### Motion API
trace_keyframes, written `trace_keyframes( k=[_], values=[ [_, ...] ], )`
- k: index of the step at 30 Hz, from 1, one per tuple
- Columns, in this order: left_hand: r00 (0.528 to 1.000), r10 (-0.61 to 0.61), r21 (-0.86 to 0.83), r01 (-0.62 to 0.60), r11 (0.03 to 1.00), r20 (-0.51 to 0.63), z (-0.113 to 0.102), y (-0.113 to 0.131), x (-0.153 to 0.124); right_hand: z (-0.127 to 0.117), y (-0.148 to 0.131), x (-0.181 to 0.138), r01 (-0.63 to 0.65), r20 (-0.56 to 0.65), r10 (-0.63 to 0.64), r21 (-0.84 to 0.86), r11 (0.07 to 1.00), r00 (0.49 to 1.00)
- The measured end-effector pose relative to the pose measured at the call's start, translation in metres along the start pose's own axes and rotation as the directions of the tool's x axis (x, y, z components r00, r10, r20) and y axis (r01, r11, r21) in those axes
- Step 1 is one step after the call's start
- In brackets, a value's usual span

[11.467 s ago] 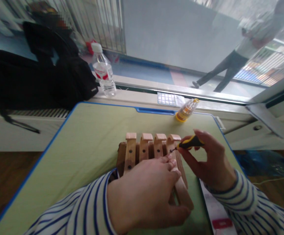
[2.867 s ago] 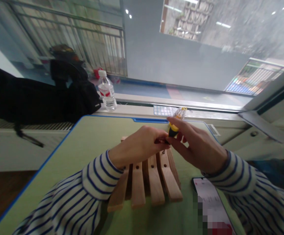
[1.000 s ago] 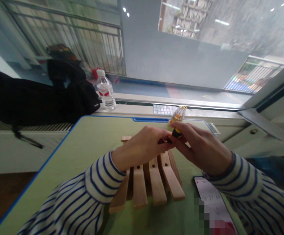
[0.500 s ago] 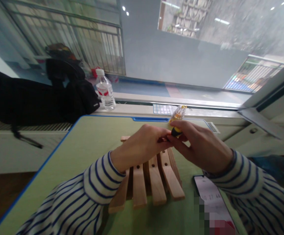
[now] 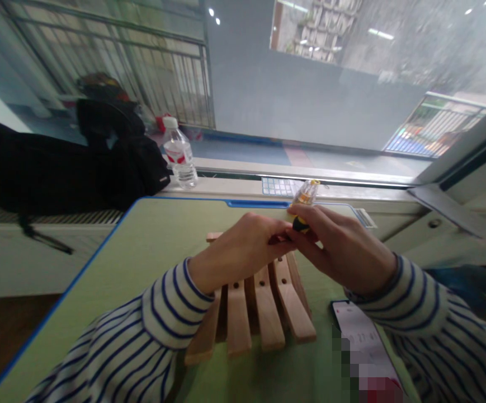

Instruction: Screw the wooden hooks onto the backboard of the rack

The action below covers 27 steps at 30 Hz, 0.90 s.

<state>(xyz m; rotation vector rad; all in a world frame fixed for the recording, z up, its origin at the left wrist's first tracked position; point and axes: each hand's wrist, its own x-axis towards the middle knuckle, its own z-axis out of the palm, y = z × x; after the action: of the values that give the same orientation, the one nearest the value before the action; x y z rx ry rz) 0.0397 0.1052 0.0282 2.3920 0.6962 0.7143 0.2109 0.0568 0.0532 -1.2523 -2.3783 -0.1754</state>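
Yellow screwdriver now pinched where both hands meet.

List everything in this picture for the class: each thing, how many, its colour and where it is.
desk: one, green with blue edge, under the hands
wooden rack: one, pale wood, on the desk
screwdriver: one, yellow and black, in the right hand
water bottle: one, clear with red label, on the sill
bag: one, black, left of the water bottle
phone: one, white screen, right of the rack
left hand: one, against the right hand
right hand: one, gripping the screwdriver
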Motion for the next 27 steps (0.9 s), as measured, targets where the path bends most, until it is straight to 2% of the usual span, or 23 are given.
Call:
trace_keyframes(
  k=[6, 11, 17, 27],
  values=[
    [1.000, 0.002, -0.024, -0.003, 1.000, -0.026, 0.0024, -0.0018, 0.0010, 0.0001, -0.0019, 0.0011, -0.007, -0.004, 0.007, -0.026, 1.000, 1.000],
    [0.998, -0.049, -0.052, 0.046, 0.998, -0.048, 0.0016, -0.0009, 0.0024, -0.0002, -0.0034, 0.0010, -0.025, 0.002, 0.025, -0.042, 0.999, 1.000],
    [0.997, -0.076, -0.067, 0.076, 0.995, -0.005, 0.0013, -0.0013, 0.0015, -0.0041, -0.0032, 0.0022, -0.051, 0.030, 0.051, -0.006, 0.999, 0.998],
    [0.998, -0.034, -0.043, 0.036, 0.998, 0.043, 0.0003, -0.0021, -0.0001, 0.0003, -0.0034, 0.0060, 0.018, 0.005, -0.018, -0.021, 1.000, 1.000]
  ],
)
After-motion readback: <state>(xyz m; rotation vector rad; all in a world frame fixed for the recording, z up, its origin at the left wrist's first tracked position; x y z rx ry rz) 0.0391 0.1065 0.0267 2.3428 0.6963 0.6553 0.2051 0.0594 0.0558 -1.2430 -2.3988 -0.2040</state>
